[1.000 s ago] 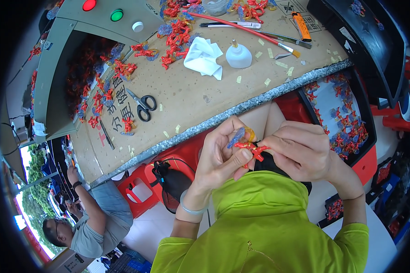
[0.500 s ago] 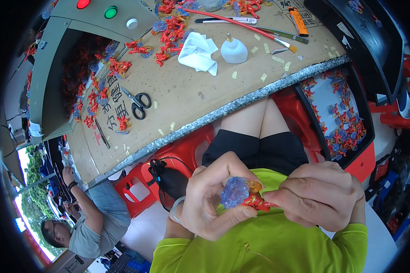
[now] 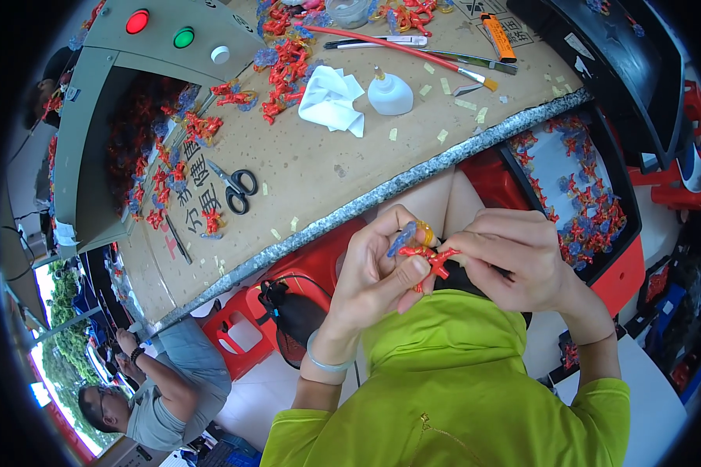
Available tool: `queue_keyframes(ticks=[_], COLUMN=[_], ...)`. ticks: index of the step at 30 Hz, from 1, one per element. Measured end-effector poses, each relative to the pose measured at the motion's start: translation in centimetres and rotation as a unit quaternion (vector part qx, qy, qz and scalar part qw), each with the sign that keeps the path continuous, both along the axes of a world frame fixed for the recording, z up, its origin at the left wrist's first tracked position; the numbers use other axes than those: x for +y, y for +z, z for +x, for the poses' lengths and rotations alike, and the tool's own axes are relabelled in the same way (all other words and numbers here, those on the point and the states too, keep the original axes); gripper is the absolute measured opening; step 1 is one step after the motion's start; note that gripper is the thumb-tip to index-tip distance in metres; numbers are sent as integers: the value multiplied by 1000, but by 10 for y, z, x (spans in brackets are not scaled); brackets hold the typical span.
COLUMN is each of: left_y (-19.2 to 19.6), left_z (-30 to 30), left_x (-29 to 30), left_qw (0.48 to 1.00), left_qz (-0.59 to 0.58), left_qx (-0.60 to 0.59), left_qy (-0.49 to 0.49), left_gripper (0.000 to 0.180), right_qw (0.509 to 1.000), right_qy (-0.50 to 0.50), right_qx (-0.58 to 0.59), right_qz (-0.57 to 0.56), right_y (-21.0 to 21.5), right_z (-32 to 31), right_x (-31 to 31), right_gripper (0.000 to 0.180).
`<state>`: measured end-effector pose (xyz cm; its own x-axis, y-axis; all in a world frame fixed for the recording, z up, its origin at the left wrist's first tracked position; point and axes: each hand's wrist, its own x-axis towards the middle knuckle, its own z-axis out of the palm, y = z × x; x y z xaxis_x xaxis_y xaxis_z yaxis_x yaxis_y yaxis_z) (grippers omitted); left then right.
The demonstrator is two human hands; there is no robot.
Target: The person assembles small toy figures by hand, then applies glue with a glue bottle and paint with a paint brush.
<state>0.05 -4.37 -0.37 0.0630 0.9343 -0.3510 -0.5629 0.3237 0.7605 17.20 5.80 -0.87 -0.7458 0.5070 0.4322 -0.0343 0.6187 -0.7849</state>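
Red plastic, a small branching figure-shaped piece (image 3: 431, 258), sits pinched between both hands just above the lap, near the middle of the view. The left hand (image 3: 374, 272) has its fingers clenched around the piece from nine o'clock, and a small blue translucent part (image 3: 403, 237) and a little orange ring (image 3: 426, 232) stick up at twelve o'clock of the grip. The right hand (image 3: 518, 261) closes its fingers on the red piece from three o'clock, so the hands touch around it. A pale bangle (image 3: 327, 363) circles the left wrist.

At twelve o'clock of the hands lies the brown cardboard-covered tabletop (image 3: 319, 167). On it, black-handled scissors (image 3: 237, 187) lie at ten o'clock of the hands, a crumpled white cloth (image 3: 331, 100) and a white squeeze bottle (image 3: 389, 93) farther up near twelve. Heaps of red plastic pieces (image 3: 288, 58) are scattered toward eleven. A black tray with more red and blue pieces (image 3: 580, 194) stands at two o'clock of the hands.
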Motion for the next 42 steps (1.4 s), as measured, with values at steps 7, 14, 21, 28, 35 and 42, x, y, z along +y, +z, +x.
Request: queue_keyframes(ticks=[7,14,21,28,35,42], left_y=[-9,-4,-2,4,43,52], left_z=[0,0,1,0,9,6], left_x=[2,5,5,1,-21,-26], left_qw=[1000,1000,1000,1000,999,991], left_qz=[-8,1,-2,3,27,65], left_qx=[-17,-15,-19,-18,47,116], left_qy=[4,6,8,-3,-5,-21], left_gripper=[17,18,17,18,25,33], right_qw=[1000,1000,1000,999,990,991], right_qy=[5,6,5,6,30,-36], right_qx=[-18,-9,6,21,96,66], right_qz=[-4,2,14,27,94,109], right_y=[-3,0,1,4,32,54], right_z=[1,1,0,0,8,10], right_x=[5,7,7,3,-12,-25], right_gripper=[23,23,23,23,30,33])
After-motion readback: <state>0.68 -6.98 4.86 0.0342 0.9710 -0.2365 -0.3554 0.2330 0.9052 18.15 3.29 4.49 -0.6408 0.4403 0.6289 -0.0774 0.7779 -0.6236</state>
